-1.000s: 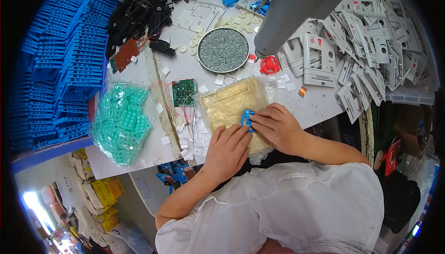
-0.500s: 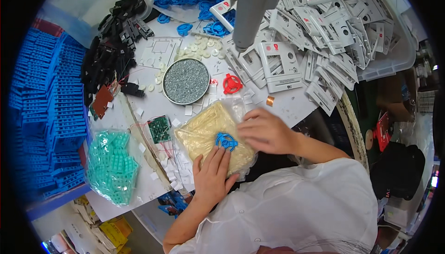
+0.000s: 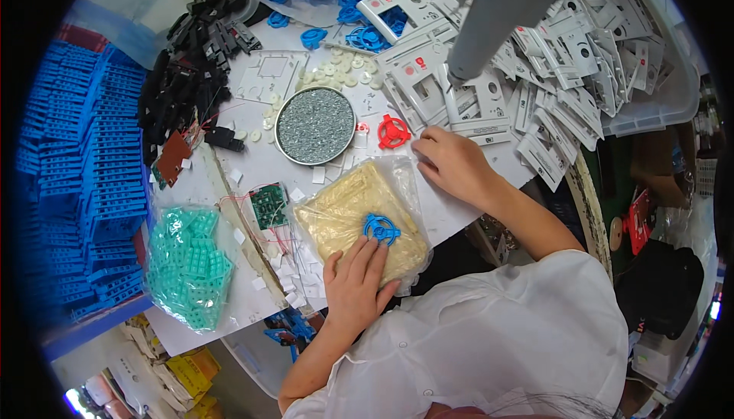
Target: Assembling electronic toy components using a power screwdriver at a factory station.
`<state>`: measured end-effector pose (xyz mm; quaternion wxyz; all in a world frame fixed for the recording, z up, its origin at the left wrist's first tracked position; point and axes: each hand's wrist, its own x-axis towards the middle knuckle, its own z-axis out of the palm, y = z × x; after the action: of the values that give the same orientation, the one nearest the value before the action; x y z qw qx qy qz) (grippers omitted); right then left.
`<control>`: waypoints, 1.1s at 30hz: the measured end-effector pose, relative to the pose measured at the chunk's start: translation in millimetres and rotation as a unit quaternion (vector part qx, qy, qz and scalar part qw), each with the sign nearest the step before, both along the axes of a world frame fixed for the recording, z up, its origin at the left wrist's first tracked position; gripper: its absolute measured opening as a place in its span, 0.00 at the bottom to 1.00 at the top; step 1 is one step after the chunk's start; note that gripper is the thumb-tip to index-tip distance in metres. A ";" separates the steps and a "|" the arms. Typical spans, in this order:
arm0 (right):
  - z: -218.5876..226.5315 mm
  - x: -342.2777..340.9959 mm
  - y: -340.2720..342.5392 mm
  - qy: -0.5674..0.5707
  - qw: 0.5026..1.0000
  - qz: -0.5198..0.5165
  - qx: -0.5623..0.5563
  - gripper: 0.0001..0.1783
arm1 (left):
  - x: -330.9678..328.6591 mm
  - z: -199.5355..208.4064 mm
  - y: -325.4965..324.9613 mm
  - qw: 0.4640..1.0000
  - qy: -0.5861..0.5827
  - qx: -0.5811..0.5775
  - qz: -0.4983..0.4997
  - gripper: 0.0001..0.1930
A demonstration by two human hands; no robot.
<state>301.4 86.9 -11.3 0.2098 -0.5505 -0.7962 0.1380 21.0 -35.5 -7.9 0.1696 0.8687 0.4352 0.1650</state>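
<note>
Desk (image 3: 447, 209) holds tin (image 3: 315, 164) of grey bits (image 3: 315, 122), bagged teal parts (image 3: 189, 266); left hand (image 3: 354, 285) flat, touching blue ring (image 3: 381, 230); right hand (image 3: 457, 165) half-curled, grip unclear.

White worktop (image 3: 451, 216), pretty much buried in parts lol
Sitting right on it: 1 round dish (image 3: 312, 164) of grey bits, 1 red spoked ring (image 3: 394, 132) just beside it, 1 yellowish plastic-wrapped packet (image 3: 325, 216) near the front, 1 green circuit board (image 3: 269, 206), a bag of mint-green pieces (image 3: 187, 266) over left, loose cream discs (image 3: 350, 80), little white squares (image 3: 289, 277), and white panels (image 3: 480, 126) piled up on the right.
</note>
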 end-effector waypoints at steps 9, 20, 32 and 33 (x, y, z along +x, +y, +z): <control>-0.9 8.1 14.2 0.019 0.998 0.067 0.007 0.07 | 1.8 0.5 -1.3 0.999 -0.022 -0.001 0.029 0.30; 9.2 -83.2 155.1 -0.288 0.937 -0.008 0.200 0.26 | -1.5 -1.5 -0.1 0.999 -0.042 0.017 0.021 0.33; 22.7 30.8 170.6 -0.150 0.977 0.106 0.108 0.29 | 3.9 -3.2 -0.7 0.998 -0.066 0.010 0.013 0.32; 24.0 39.0 176.5 -0.131 0.979 0.121 0.097 0.29 | 2.2 -1.8 0.2 0.998 -0.064 0.005 0.016 0.32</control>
<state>340.3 263.3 12.7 0.1377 -0.4403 -0.8871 0.0117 23.2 -35.2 -9.7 0.1903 0.8502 0.4365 0.2246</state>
